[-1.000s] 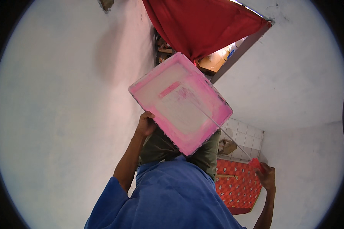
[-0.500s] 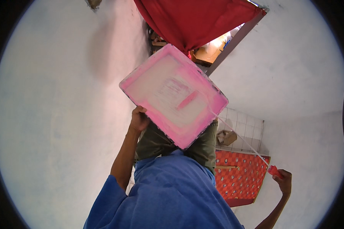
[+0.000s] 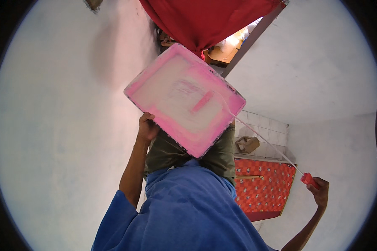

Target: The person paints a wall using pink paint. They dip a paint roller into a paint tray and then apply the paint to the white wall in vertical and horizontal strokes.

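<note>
My left hand grips the near left edge of a paint tray, with the thumb over the rim and the other fingers hidden underneath. The tray is pink with pale, whitish paint across its middle. On its bed lies a slim pink roller sleeve, joined to a long thin rod. Out to the right, my right hand is closed around the roller's red handle.
Whitish walls stand on the left and right. A red curtain hangs in a doorway beyond the tray. Below right are a tiled floor, a brown stool-like object and a red patterned mat.
The tray and my left hand have shifted slightly up and left in view. My right hand with the paint roller's handle has moved a little right and up.
</note>
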Tool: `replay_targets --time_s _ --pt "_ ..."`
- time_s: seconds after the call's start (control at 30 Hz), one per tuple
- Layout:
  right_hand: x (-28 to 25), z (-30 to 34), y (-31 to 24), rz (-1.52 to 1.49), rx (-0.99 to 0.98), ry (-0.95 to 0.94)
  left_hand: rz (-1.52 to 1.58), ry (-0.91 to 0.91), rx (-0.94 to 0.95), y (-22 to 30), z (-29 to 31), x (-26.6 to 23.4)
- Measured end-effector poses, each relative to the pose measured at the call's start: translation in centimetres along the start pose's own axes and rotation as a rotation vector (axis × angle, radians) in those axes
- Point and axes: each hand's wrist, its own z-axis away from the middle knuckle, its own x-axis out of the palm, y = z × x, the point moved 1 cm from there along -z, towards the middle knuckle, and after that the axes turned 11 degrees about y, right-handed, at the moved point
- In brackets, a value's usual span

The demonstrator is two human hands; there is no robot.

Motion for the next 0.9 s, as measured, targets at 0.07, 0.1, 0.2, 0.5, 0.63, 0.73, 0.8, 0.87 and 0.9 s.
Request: replay_targets --time_s 0.07,0.1,0.2,0.5,0.63,0.73,0.8,0.87,0.9 --pt "-2.3 1.0 0.8 -0.001 0.006 0.002 0.013 0.012 -0.021 -0.1 0.3 0.6" --pt "-3.4 1.4 1.3 0.075 0.007 0.023 0.004 0.030 -0.006 0.0 0.5 1.1" --pt "-5.1 2.5 1.0 0.014 0.062 0.084 -0.016 0.044 0.001 0.1 0.4 0.8" --pt "-1.6 -1.6 -5.4 0.133 -0.173 0.008 -0.029 -0.015 -0.034 -0.2 -0.4 0.5" --pt "1.6 -3.5 -9.6 0.126 -0.309 0.078 0.009 0.000 -0.023 0.1 0.3 0.7" --pt "-0.3 -3.3 -10.0 0.108 -0.315 0.078 0.016 -0.007 0.013 0.0 0.0 0.1" --pt "-2.5 -2.6 -8.2 0.140 -0.265 0.077 0.018 -0.006 0.012 0.3 0.7 1.1" --pt "-5.0 -1.3 -6.1 0.222 -0.255 0.092 0.023 -0.005 0.006 0.2 0.8 0.8" --pt "-5.7 -0.6 -4.6 0.226 -0.259 0.088 0.024 -0.008 -0.013 0.0 0.1 -0.3"
